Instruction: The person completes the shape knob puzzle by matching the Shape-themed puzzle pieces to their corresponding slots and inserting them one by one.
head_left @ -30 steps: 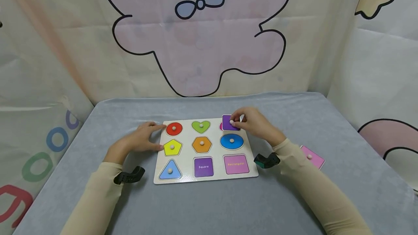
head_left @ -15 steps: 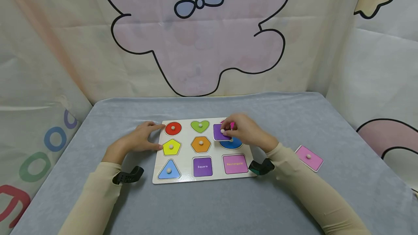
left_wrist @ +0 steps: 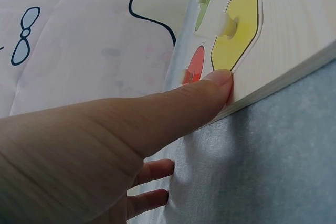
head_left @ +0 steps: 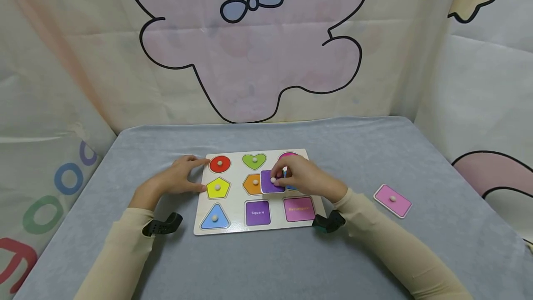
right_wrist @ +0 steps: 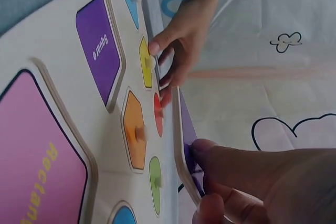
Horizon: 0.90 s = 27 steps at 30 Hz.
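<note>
My right hand [head_left: 306, 177] pinches the knob of a purple square puzzle piece [head_left: 268, 184], held over the white puzzle board [head_left: 239, 209]. In the head view the piece overlaps the orange hexagon [head_left: 251, 185]; the right wrist view shows its pale edge raised off the board. Below it lies the recess printed "Square" [head_left: 257, 213], beside the pink recess printed "Rectangular" [head_left: 298, 209]. My left hand [head_left: 176, 177] rests at the board's left edge, its thumb [left_wrist: 218, 80] by the yellow pentagon [left_wrist: 244, 24] and its index fingertip near the red piece [head_left: 220, 164].
A pink rectangular piece [head_left: 393, 201] with a knob lies on the grey cloth [head_left: 354, 263] right of the board. The board also holds a green heart [head_left: 254, 161], a blue triangle [head_left: 215, 217] and a magenta piece [head_left: 287, 155]. A printed curtain [head_left: 250, 59] stands behind the table.
My right hand has carried the purple square piece left and toward me, from over the board's upper right corner to beside the orange hexagon. The left hand has stayed at the board's edge.
</note>
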### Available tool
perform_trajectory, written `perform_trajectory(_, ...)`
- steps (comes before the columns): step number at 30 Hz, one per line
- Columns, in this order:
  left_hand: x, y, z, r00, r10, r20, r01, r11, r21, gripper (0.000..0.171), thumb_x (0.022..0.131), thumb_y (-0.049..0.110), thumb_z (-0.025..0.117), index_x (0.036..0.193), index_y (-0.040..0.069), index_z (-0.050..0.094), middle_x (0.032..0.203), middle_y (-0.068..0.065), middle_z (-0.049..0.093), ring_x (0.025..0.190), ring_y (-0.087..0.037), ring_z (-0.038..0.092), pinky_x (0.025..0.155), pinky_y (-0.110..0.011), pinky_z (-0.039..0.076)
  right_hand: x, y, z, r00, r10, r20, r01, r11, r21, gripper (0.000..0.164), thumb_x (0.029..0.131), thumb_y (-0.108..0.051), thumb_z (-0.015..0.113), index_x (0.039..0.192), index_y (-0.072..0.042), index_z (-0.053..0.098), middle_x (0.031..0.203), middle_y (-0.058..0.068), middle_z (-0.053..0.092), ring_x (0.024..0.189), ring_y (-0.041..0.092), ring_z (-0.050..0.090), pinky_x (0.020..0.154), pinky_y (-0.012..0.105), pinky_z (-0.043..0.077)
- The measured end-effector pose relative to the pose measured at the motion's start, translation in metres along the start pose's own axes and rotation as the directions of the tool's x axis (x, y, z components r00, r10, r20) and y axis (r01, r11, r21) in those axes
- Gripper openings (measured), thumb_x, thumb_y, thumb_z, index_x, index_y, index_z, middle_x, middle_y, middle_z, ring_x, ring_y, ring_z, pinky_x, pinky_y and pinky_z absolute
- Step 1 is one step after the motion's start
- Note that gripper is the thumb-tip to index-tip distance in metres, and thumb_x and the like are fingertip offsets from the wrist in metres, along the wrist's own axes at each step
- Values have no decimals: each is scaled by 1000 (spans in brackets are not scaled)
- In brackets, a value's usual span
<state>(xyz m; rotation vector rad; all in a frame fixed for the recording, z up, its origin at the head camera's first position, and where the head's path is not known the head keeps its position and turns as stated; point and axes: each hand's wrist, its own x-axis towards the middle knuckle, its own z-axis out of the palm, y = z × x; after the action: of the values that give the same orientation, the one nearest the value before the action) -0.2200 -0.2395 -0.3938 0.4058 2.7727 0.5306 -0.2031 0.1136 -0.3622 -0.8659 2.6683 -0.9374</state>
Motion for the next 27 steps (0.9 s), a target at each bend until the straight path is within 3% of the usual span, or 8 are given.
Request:
perform_trajectory(17,-2,-1,2,1000,11,-14,-11,1000,0,84,84,43,80,154,15,43,151,-29,40,136,-48,38,108,-71,39,-1,-9,17,997,-31,75,27,998,53,6,89,-13,78,94,-12,76,79,-3,62,61,9,51,58,18,43)
perform_trajectory(27,-1,-1,1,1000,11,-12,-11,1000,1,85,84,44,80,155,15,42,151,-29,39,137,-48,37,108,-72,39,-3,-18,30,989,-41,141,41,999,-3,4,88,-13,78,88,-13,74,74,-6,59,64,4,51,61,16,42)
